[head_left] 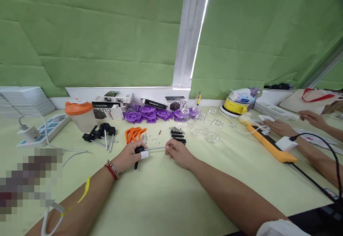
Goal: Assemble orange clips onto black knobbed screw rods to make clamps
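My left hand, with a white wrap on one finger, is closed around a black part with a metal rod. The rod points right, and my right hand pinches its far end. Whether something small sits between those fingertips is hidden. Similar black parts with metal rods lie to the left. Just beyond my left hand are orange hooked pieces and short metal pins. Black cylindrical pieces and small springs lie beyond my right hand.
Purple wheel-like parts and boxes line the back. Clear glass-like pieces stand right of centre. An orange-lidded cup and a white power strip are left. A co-worker's hands are near an orange power strip.
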Available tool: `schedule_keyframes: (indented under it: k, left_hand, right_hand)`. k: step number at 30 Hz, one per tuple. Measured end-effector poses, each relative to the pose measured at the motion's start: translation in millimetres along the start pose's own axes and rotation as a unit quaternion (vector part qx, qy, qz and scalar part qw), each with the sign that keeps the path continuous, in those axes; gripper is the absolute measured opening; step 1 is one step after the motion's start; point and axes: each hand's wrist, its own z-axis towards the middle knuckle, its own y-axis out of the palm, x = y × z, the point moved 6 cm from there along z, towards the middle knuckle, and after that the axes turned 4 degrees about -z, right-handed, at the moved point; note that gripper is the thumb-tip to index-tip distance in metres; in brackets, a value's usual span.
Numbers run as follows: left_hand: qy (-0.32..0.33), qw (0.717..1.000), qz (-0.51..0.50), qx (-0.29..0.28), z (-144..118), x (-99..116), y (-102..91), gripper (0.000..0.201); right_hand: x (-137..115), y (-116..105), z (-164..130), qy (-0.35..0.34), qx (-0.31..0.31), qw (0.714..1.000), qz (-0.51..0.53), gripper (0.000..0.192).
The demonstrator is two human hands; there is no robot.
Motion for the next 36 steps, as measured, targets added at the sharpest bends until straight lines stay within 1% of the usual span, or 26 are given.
schedule_keyframes:
  k: [7, 13, 18, 22, 29, 36]
  left_hand:
    - [0.0, 1.0, -0.01, -0.001, -0.4, -0.2, 0.4, 0.022]
    - [0.002, 1.0, -0.004, -0.001, -0.5, 1.2, 0.3, 0.024]
    - [0.002, 1.0, 0.001, 0.002, 0.0, 0.5, -0.1, 0.025]
    - [0.003, 1.0, 0.003, 0.003, -0.1, 1.1, -0.1, 0.027]
    - [0.002, 1.0, -0.002, 0.002, -0.1, 0.5, 0.1, 0.026]
    - [0.006, 1.0, 0.005, 0.002, -0.3, -0.3, 0.0, 0.026]
  right_hand:
    - [3.0, 0.5, 1.4, -0.004, -0.005, 1.0, -0.004, 0.024]
    - [2.1, 0.0, 1.4, -0.004, -0.001, 1.0, -0.011, 0.027]
    - [1.2, 0.6, -0.3, 0.011, -0.001, 1.0, 0.028, 0.018]
    - [0.9, 1.3, -0.8, 0.015, -0.01, 0.998, 0.056, 0.016]
    - [-1.5, 1.0, -0.4, 0.008, -0.004, 1.0, 0.028, 0.011]
    - [1.4, 0.7, 0.4, -0.005, -0.003, 1.0, 0.005, 0.017]
